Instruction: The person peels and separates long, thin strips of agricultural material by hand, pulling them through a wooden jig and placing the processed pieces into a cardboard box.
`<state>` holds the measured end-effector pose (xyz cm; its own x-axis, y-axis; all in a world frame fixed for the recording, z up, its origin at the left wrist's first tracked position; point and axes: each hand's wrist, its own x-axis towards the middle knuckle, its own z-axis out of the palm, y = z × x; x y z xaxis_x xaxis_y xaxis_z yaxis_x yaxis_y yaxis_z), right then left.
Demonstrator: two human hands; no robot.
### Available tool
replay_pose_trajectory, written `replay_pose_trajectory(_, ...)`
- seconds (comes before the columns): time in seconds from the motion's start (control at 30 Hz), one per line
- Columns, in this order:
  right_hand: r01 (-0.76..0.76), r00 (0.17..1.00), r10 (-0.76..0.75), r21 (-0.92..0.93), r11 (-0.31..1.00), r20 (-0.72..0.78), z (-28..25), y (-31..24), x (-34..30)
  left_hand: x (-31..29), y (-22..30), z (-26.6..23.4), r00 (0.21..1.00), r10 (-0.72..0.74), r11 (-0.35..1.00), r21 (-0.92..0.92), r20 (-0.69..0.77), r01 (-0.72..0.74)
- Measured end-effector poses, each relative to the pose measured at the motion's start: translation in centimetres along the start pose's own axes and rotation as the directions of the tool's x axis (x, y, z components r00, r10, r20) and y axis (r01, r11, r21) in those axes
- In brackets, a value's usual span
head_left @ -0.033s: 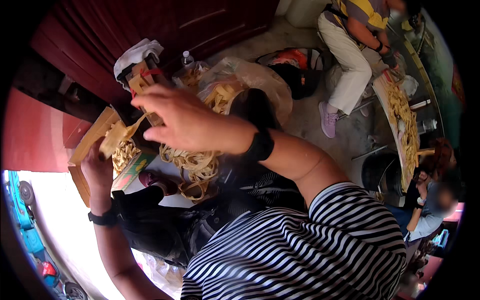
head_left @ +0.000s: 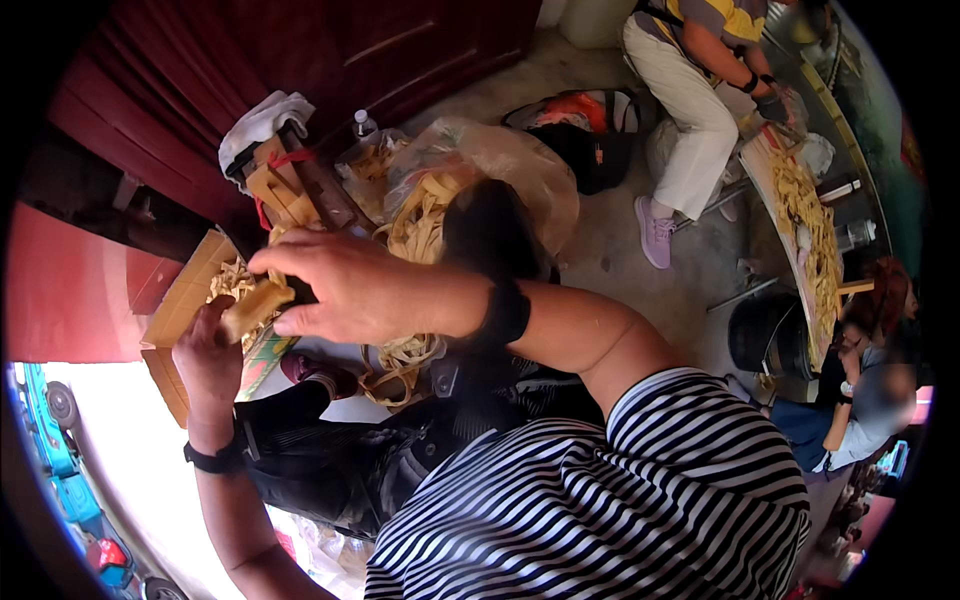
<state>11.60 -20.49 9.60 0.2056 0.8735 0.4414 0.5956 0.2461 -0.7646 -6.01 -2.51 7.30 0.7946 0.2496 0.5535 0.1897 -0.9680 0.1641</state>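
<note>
The clear plastic bag (head_left: 540, 185) lies beyond my right arm, much as before. The cardboard box (head_left: 192, 285), full of cut pieces (head_left: 232, 278), stands behind my left hand. My right hand (head_left: 350, 285) has thumb and forefinger parted around the strip's end; whether they touch it, I cannot tell. My left hand (head_left: 210, 345), now closer to my right, pinches the tan strip (head_left: 255, 310), which looks more compact than a moment ago.
</note>
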Motion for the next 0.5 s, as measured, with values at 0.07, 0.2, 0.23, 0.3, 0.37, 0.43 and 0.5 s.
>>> replay_pose_trajectory(0.07,0.002,1.0,-0.002,0.063,0.998,0.01,-0.9,0.4,-1.4,0.6,3.4,-1.2,0.971,-0.12,0.981,-0.123,0.208,0.148)
replay_pose_trajectory(0.2,-0.077,0.997,0.078,0.102,0.992,-0.011,-1.8,1.7,-3.5,1.8,7.6,-1.3,0.955,-0.049,0.957,-0.26,0.293,0.129)
replay_pose_trajectory(0.23,0.002,0.997,0.012,0.183,0.983,-0.078,-1.5,2.2,-4.2,2.6,9.2,-1.0,0.954,0.011,0.969,-0.24,0.3,0.064)
replay_pose_trajectory(0.3,0.106,0.958,-0.057,0.164,0.981,-0.281,-2.2,3.0,-5.0,3.9,11.4,-1.7,0.933,0.125,0.98,-0.191,0.338,-0.062)
replay_pose_trajectory(0.37,0.049,0.805,0.109,0.247,0.968,-0.584,-5.1,6.9,-6.5,3.6,11.8,-1.5,0.923,0.055,0.979,-0.203,0.381,0.026)
replay_pose_trajectory(0.43,-0.263,0.595,0.364,0.254,0.931,-0.717,-9.0,13.1,-9.2,2.7,11.0,-2.2,0.92,0.013,0.983,-0.175,0.392,0.061)
replay_pose_trajectory(0.5,-0.549,0.325,0.618,0.389,0.74,-0.716,-12.2,22.9,-17.8,2.2,10.6,-1.2,0.921,-0.019,0.98,-0.176,0.389,0.095)
